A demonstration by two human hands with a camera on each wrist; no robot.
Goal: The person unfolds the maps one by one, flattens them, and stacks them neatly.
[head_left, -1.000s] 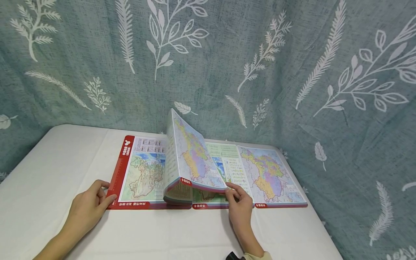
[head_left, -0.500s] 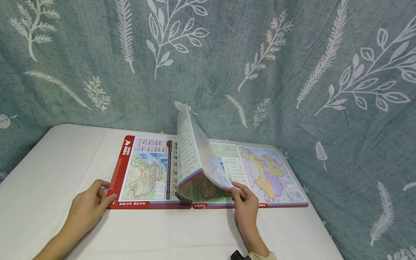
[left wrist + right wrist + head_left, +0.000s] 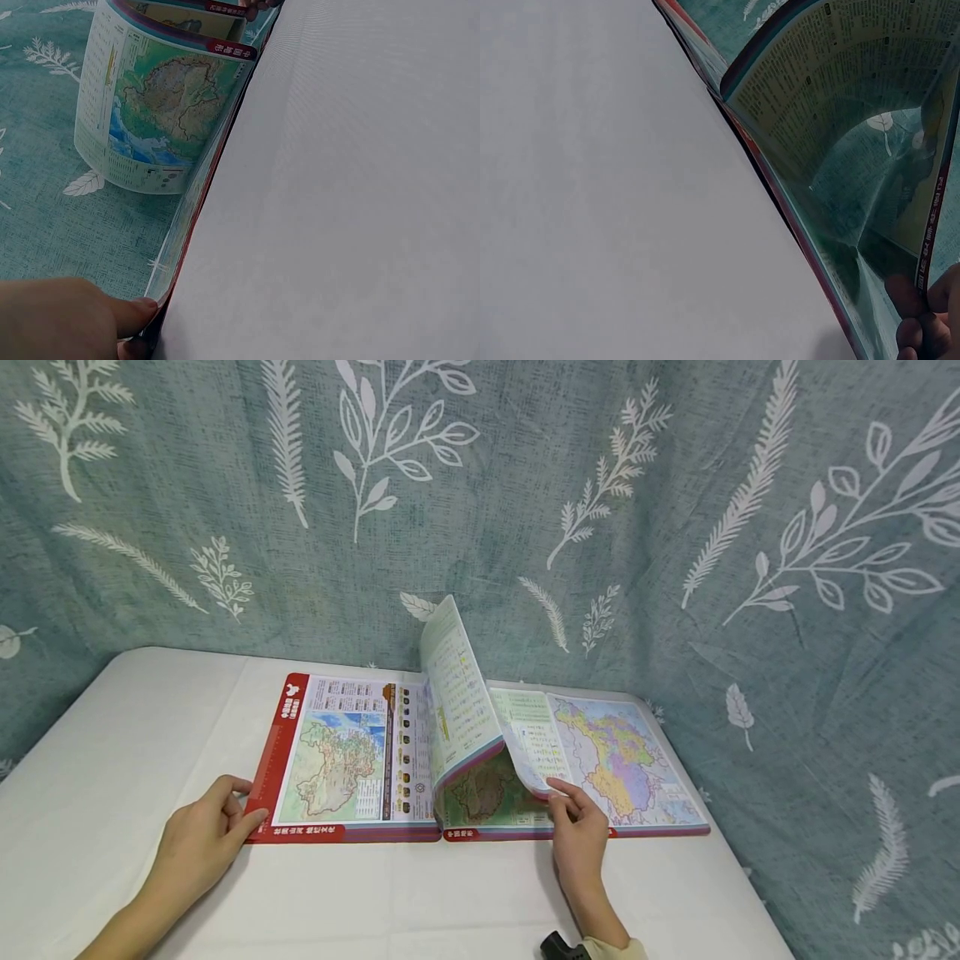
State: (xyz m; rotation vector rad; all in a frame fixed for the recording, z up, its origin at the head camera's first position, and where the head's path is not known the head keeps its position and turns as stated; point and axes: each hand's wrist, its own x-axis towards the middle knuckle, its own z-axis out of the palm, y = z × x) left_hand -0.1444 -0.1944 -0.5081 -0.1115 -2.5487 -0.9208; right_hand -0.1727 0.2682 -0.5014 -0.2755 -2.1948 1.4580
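Observation:
A long folding map (image 3: 330,777) with a red left border lies across the white table. Its middle panels stand up in a tent-like fold (image 3: 465,693), with green-tinted text on the side that shows. My left hand (image 3: 198,827) pinches the map's lower left edge; the left wrist view shows the thumb (image 3: 139,313) on top there. With thumb and fingers, my right hand (image 3: 581,839) pinches the lower right corner of the fold. In the right wrist view the glossy panel (image 3: 840,97) bows up from the spread beside the right fingers (image 3: 906,296).
A white cloth covers the table (image 3: 337,902). Close behind the map hangs a grey-green curtain (image 3: 480,510) with white leaf prints, continuing down the right side. The map's right panel (image 3: 622,760) lies flat. A dark device (image 3: 562,947) is on the right wrist.
My right hand has drawn the raised fold to the right, uncovering more of the left panel. The fold now shows its text side instead of the coloured map. My left hand has stayed put.

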